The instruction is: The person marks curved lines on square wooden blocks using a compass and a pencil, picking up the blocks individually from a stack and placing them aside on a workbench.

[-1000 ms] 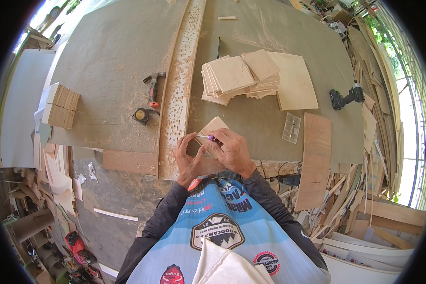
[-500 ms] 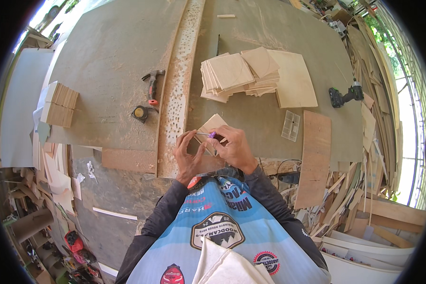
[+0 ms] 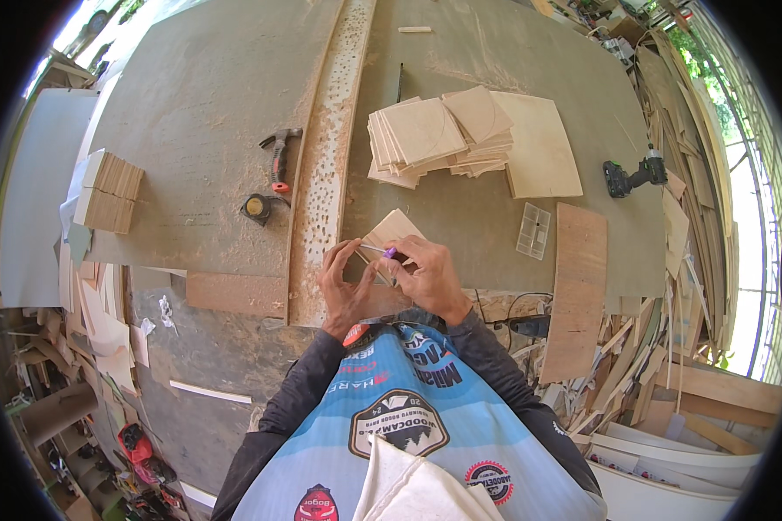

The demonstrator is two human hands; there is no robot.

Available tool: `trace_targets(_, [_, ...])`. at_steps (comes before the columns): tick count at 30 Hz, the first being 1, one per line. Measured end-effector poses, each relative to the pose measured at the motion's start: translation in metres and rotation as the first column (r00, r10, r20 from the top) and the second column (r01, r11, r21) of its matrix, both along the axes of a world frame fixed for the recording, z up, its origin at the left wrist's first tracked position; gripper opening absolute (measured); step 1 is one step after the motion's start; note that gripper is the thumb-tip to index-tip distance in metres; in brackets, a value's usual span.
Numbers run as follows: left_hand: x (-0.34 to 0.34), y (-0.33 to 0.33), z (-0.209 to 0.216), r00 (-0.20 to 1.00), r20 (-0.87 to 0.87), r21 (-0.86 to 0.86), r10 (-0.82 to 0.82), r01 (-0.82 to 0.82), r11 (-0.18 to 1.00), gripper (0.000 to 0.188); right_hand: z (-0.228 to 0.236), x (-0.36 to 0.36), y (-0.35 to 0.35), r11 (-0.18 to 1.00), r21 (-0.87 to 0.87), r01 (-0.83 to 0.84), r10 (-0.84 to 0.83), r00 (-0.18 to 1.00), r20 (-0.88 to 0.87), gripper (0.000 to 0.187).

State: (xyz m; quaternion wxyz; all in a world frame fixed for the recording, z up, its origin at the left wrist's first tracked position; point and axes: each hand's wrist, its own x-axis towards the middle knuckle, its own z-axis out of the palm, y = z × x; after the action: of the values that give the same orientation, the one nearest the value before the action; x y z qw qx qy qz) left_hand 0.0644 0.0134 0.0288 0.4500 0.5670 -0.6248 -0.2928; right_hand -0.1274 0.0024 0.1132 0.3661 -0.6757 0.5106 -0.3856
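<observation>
A small screwdriver (image 3: pixel 391 252) with a purple handle and thin metal shaft lies crosswise between my hands. My right hand (image 3: pixel 434 276) is closed in a pinch around its handle. At the far end of the shaft, the curled fingertips of my left hand (image 3: pixel 342 282) meet the metal, the thumb bent lower down. Just beneath and beyond both hands is a pale square wooden piece (image 3: pixel 394 227), its near part hidden by my fingers. Further off sits a loose pile of thin square plywood pieces (image 3: pixel 421 132), beside a larger plywood panel (image 3: pixel 539 143).
Left of the sawdust-strewn, hole-marked strip (image 3: pixel 321 174) lie a claw hammer (image 3: pixel 279 161) and a tape measure (image 3: pixel 256 208). A stacked wood block pile (image 3: pixel 111 193) stands at the left edge. To the right are a clear compartment box (image 3: pixel 533 231), a brown board (image 3: pixel 576 286) and a cordless drill (image 3: pixel 634 176).
Almost nothing differs. My right fingers have shifted very slightly on the purple handle; my left hand stays in place.
</observation>
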Motion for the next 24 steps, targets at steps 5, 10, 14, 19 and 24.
trace_targets(5, [0.0001,-0.0003,-0.0017,1.000,0.016,-0.017,0.000,0.000,1.000,0.054,-0.0031,-0.0001,0.0005,1.000,-0.025,-0.010,0.009,1.000,-0.016,0.023])
trace_targets(10, [0.0004,-0.0002,-0.0015,1.000,0.009,-0.020,-0.002,0.002,1.000,0.054,-0.0056,-0.0010,-0.0008,0.996,-0.070,-0.049,0.043,0.995,-0.085,0.022])
trace_targets(14, [-0.0005,-0.0005,-0.0007,1.000,0.010,-0.013,0.000,0.000,1.000,0.054,-0.0044,-0.0009,-0.0016,1.000,-0.010,-0.022,0.022,1.000,0.013,0.023])
trace_targets(19, [-0.0004,-0.0004,-0.0017,1.000,0.002,-0.026,-0.003,0.003,1.000,0.054,-0.0035,-0.0016,-0.0009,1.000,-0.009,-0.022,0.022,1.000,-0.010,0.023])
trace_targets(24, [-0.0007,0.0006,-0.0005,1.000,0.002,-0.011,0.006,-0.006,1.000,0.053,-0.0036,-0.0034,-0.0065,0.989,-0.135,-0.060,0.046,0.993,-0.107,0.019])
